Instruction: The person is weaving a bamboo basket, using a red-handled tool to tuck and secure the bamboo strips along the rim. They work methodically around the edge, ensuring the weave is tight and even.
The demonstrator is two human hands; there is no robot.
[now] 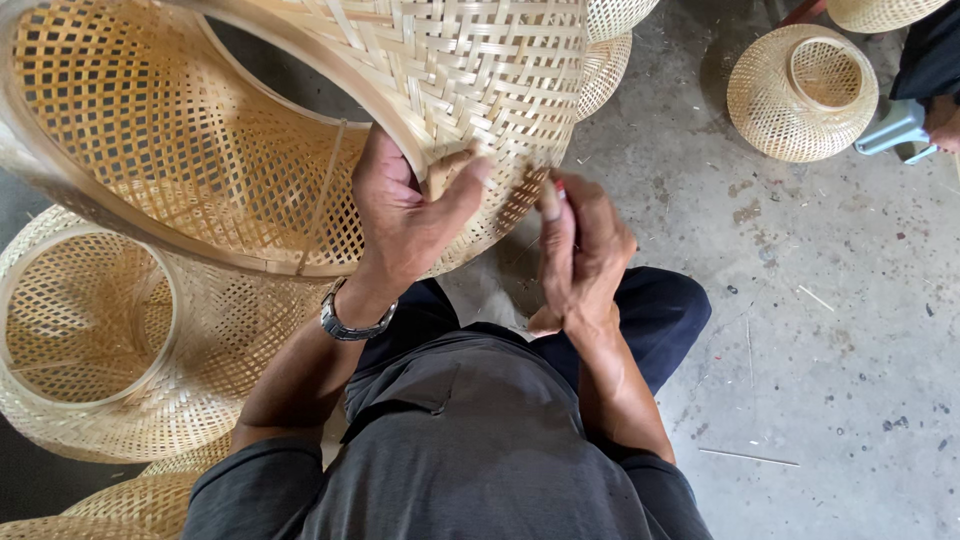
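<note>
A large woven bamboo basket (300, 110) is held up in front of me, its open mouth facing left and its rim running across the top. My left hand (405, 215), with a metal watch on the wrist, grips the basket's rim, thumb pressed on the outer weave. My right hand (580, 255) is beside the basket's lower edge, fingers closed around a small thin tool with a red tip (560, 188) that touches the weave.
A second woven basket (100, 340) lies at the left on the floor, more weave below it (130, 505). A round basket (800, 92) stands at the upper right on the concrete floor (820, 330). Another person's hand with a grey tool (900, 130) is at the right edge.
</note>
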